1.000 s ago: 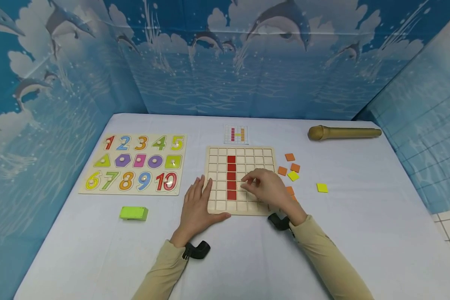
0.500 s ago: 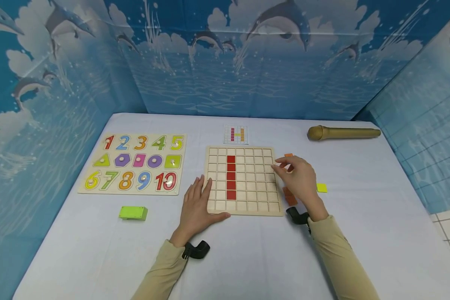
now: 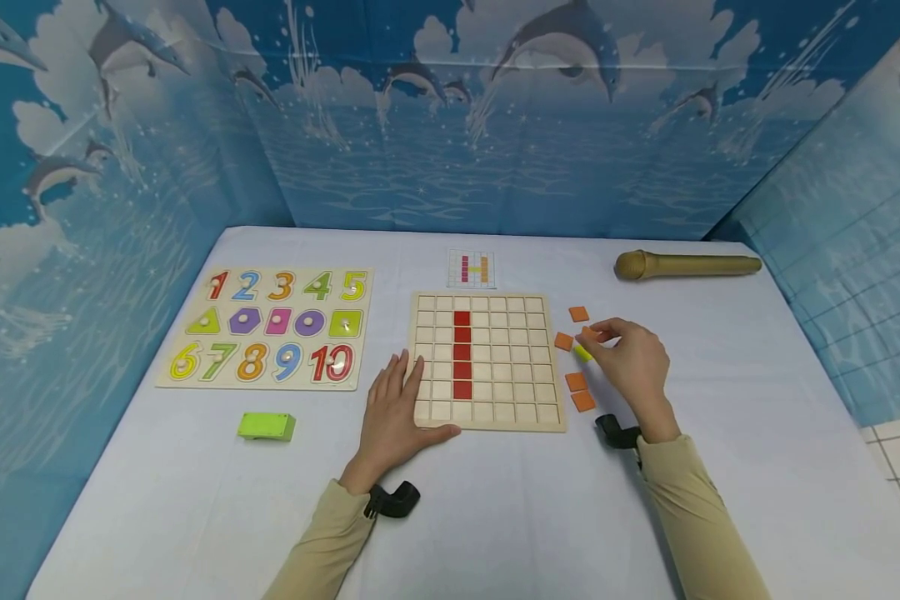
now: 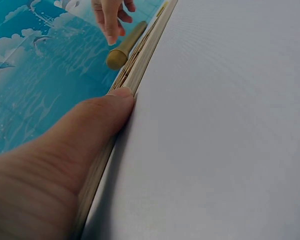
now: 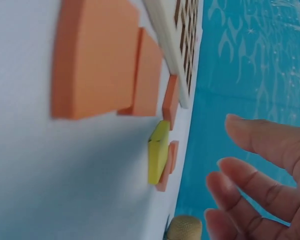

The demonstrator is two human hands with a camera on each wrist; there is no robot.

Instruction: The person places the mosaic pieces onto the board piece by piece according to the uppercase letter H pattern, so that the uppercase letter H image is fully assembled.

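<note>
A wooden grid board (image 3: 510, 367) lies in the middle of the table, with a column of several red square tiles (image 3: 462, 352) set in it. My left hand (image 3: 395, 408) rests at its near left corner, fingers straight; in the left wrist view the thumb (image 4: 102, 117) lies along the edge. Off the board's right side my right hand (image 3: 633, 362) hovers over loose tiles. Its thumb and fingers stand apart with nothing between them in the right wrist view. Just below them are a yellow tile (image 5: 160, 152) and several orange tiles (image 5: 107, 60).
A small pattern card (image 3: 472, 269) lies behind the board. To the left are a number and shape puzzle board (image 3: 365, 333) and a green block (image 3: 267, 426). A gold microphone-shaped object (image 3: 687, 266) lies at the back right. Printed dolphin curtains (image 3: 450, 183) enclose the table.
My right hand has moved right, from above the grid board to the loose tiles, and now covers the far yellow tile's spot. My left hand has stayed in place.
</note>
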